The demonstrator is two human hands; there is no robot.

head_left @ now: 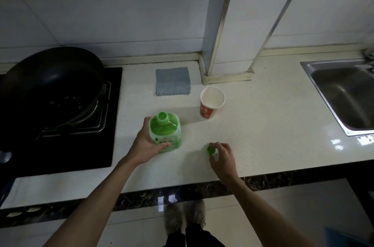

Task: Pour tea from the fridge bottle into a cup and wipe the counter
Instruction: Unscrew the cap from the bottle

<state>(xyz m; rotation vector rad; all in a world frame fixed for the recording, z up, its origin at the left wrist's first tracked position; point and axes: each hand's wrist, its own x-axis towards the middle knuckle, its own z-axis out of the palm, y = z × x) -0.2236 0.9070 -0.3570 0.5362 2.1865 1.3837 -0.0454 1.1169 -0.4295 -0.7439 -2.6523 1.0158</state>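
Observation:
A green tea bottle [165, 132] stands upright on the white counter [263, 125], its neck uncapped. My left hand [147, 143] wraps around its left side and base. To the right, my right hand [221, 157] pinches the green cap [211, 150] at the counter surface. A paper cup [211, 102], red outside and white inside, stands upright behind them; it looks empty. A folded grey cloth [173, 81] lies flat near the wall, left of the cup.
A black pan [52, 78] sits on the black hob [60, 145] at the left. A steel sink [348, 96] is set into the counter at the right. A tiled pillar [220, 24] stands behind the cup. The counter's dark front edge [182, 192] runs below my arms.

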